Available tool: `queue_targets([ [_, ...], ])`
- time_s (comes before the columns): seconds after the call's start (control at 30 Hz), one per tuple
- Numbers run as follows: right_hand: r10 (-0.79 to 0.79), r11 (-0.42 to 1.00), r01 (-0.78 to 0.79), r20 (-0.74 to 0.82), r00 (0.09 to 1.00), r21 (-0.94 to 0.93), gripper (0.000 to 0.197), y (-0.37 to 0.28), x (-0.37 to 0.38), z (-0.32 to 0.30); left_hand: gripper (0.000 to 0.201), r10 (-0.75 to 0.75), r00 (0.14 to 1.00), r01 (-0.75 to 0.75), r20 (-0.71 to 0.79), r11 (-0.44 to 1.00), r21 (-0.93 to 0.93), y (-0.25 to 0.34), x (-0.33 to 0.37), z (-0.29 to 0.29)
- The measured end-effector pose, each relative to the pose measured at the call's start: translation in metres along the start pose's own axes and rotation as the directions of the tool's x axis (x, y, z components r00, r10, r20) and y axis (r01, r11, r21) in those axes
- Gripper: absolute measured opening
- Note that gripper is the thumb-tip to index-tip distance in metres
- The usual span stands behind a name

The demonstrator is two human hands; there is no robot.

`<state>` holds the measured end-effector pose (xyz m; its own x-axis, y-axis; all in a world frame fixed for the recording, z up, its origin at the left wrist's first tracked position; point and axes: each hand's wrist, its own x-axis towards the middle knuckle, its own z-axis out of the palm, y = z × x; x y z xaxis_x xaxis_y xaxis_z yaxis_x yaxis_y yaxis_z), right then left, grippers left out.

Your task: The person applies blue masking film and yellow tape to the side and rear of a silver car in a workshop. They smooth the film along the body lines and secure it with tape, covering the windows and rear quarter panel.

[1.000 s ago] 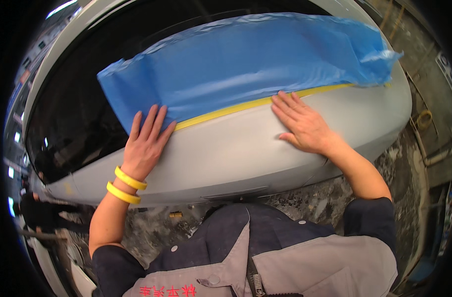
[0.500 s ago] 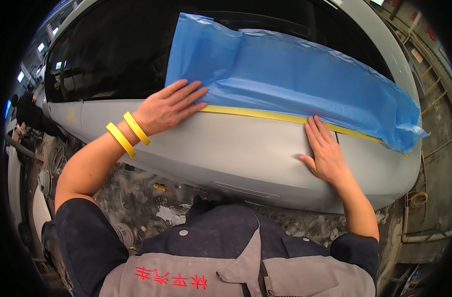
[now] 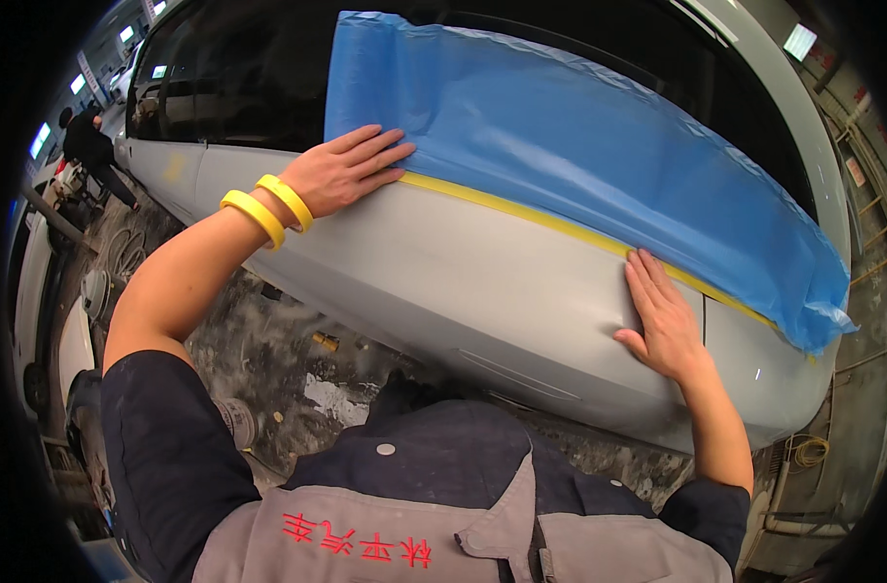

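Blue masking film covers part of the dark car window, its lower edge bordered by a strip of yellow masking tape. My left hand lies flat over the film's lower left corner and the tape's left end, fingers outstretched. Farther right, my right hand rests flat on the grey car body panel, its fingertips touching the tape. Neither hand grips anything. Two rolls of yellow tape are worn round my left wrist like bangles.
A person in dark clothes stands at the far left. On the stained floor below the car lie a small yellow object and a bucket-like container. A coiled yellow hose or cable is at the right.
The view has tilted, so the car slopes down more to the right. My right hand stays by the tape, perhaps slightly farther along it; my left hand holds its place at the corner.
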<state>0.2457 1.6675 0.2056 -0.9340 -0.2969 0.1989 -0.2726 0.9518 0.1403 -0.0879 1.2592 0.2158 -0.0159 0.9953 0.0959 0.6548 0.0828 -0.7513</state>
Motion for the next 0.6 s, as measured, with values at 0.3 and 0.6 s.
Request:
queue_targets([
  [0.3, -0.095, 0.988, 0.098, -0.034, 0.995, 0.117, 0.094, -0.074, 0.112, 0.031, 0.051, 0.043, 0.991, -0.045, -0.123, 0.999, -0.015, -0.004, -0.016, 0.008],
  [0.6, 0.109, 0.990, -0.110, 0.020, 0.994, 0.086, 0.090, -0.090, 0.124, 0.058, 0.062, 0.071, 0.989, -0.050, -0.130, 0.986, 0.160, -0.088, -0.186, 0.100],
])
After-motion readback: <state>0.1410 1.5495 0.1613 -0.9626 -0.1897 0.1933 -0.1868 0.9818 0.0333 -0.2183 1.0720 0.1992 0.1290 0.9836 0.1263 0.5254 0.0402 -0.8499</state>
